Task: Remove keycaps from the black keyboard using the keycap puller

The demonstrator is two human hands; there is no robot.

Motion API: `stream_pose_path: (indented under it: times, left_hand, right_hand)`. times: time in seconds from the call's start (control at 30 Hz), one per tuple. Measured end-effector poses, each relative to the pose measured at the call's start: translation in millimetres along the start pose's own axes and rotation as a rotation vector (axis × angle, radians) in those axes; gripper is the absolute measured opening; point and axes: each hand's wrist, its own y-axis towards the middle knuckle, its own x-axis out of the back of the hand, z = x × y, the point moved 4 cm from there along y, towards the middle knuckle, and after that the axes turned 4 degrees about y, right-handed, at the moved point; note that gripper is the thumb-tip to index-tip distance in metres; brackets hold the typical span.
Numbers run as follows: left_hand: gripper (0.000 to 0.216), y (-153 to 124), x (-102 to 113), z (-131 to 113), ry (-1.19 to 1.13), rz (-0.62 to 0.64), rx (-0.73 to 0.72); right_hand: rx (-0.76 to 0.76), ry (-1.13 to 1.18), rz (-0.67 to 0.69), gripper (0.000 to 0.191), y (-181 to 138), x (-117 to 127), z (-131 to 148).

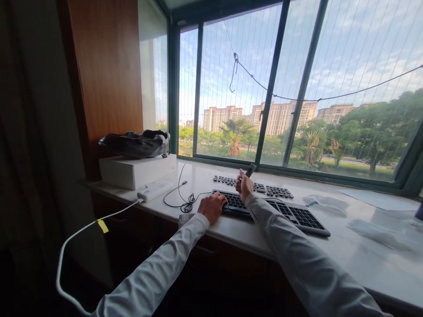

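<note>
Dark-grey keyboard (291,213) sits on the bench (370,266); could skid if pushed at one end only. Long axis runs left-right, right end angled toward the person. Left hand (212,207) curls over the left end (gripping or resting, can't tell). Right hand (244,186) is closed round a dark tool (251,169), tip up, near rows of keys (279,192).

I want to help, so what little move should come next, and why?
Perhaps lower the dark object to the keyboard: the right hand holds it up, while the left hand rests at the keyboard's left end, maybe steadying it.
</note>
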Motion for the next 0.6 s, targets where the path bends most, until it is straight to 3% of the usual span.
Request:
stream_pose_path:
  times: [0.17, 0.6]
  left_hand:
    - [0.031, 1, -2, 1, 0.034, 0.028, -0.001]
    - [0.031, 3, 0, 0, 0.01, 0.048, 0.027]
  right_hand:
    - [-0.144, 0.246, -0.042, 0.04, -4, -13, -27]
    - [-0.191, 0.202, -0.01, 0.037, -13, -16, -42]
